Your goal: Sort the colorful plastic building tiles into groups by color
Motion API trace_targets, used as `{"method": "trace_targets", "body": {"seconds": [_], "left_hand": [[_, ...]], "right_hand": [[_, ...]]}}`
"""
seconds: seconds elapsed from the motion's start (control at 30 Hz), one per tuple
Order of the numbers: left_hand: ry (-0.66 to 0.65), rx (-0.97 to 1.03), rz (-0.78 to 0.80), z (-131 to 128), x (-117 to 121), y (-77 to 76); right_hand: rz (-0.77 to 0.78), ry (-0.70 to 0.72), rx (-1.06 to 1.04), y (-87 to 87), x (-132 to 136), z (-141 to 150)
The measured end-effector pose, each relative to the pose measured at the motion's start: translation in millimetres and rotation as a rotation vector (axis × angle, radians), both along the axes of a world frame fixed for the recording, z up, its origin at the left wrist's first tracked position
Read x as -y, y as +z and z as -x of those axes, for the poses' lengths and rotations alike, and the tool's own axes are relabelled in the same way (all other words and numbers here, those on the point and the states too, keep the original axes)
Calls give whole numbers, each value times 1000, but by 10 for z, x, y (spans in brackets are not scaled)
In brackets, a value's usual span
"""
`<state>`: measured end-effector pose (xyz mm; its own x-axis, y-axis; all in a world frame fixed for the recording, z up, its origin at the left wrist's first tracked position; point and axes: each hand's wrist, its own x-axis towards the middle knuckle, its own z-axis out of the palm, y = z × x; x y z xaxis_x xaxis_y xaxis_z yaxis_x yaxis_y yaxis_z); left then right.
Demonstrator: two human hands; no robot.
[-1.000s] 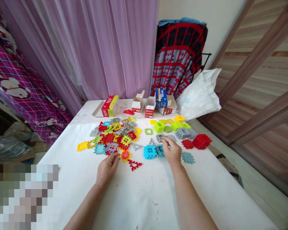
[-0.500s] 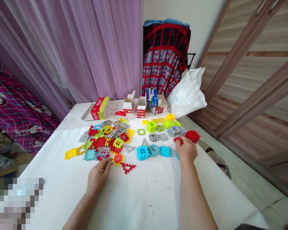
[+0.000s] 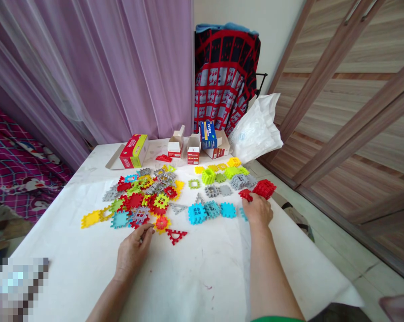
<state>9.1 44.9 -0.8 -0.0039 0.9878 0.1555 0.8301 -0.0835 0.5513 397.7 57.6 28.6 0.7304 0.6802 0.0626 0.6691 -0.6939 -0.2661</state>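
My left hand (image 3: 133,250) rests on the near side of the table, fingers curled together, its fingertips beside a yellow tile with a red flower-shaped middle (image 3: 162,223). Whatever those fingers may hold is hidden. Just right of that tile lies a red triangular tile (image 3: 176,236). Above it spreads a mixed heap of notched plastic building tiles (image 3: 134,200) in red, grey, green, yellow and blue. My right hand (image 3: 258,211) reaches to the table's right side, its fingers closed on a red tile (image 3: 245,194) beside a stack of red tiles (image 3: 265,188).
Tiles grouped by colour lie right of centre: blue (image 3: 197,213), grey (image 3: 239,181), green (image 3: 208,176) and yellow (image 3: 234,162). Along the back stand a red-and-yellow box (image 3: 134,151), small open boxes (image 3: 193,154), a blue box (image 3: 208,134) and a white bag (image 3: 255,129).
The whole view has shifted slightly, so things appear a little further left. Both hands stay near the same tiles, with only slight finger movement.
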Motion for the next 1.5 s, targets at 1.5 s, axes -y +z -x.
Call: {"method": "trace_targets", "body": {"seconds": [1.5], "left_hand": [[0,104,59,1,4,2]], "right_hand": [[39,57,-36,-15,-44,112]]}}
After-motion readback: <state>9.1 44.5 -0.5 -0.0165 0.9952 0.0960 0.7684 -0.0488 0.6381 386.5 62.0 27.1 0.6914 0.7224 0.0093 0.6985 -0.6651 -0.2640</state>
